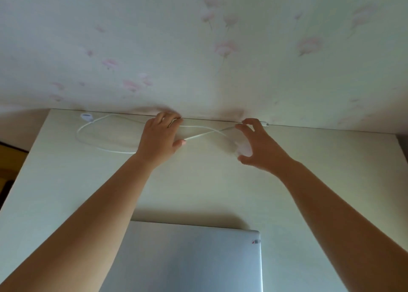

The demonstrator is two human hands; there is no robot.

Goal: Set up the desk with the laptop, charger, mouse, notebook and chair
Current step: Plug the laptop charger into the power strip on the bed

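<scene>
- Left hand (160,135) lies palm down at the centre of the frame, fingers together and pressing the white charger cable (106,148) onto the counter (309,181) close to its back edge.
- Right hand (257,142), right of centre, is spread in a claw over the white charger brick (242,149), thumb and fingers apart around it; whether it actually grips the brick I cannot tell.
- Cable runs in a loose loop to the upper left, ending in a small white piece (86,116) by the wall; its plug tip (265,124) pokes out past the right fingers.
- Done, by my judgement: the closed silver laptop (187,258) sits at bottom centre, and the charger is on the counter but not plugged in.
- Left to do: mouse, notebook and chair, none in view.
- Flowered wallpaper (220,48) fills the upper frame; nothing blocks the cable's way to the laptop.
</scene>
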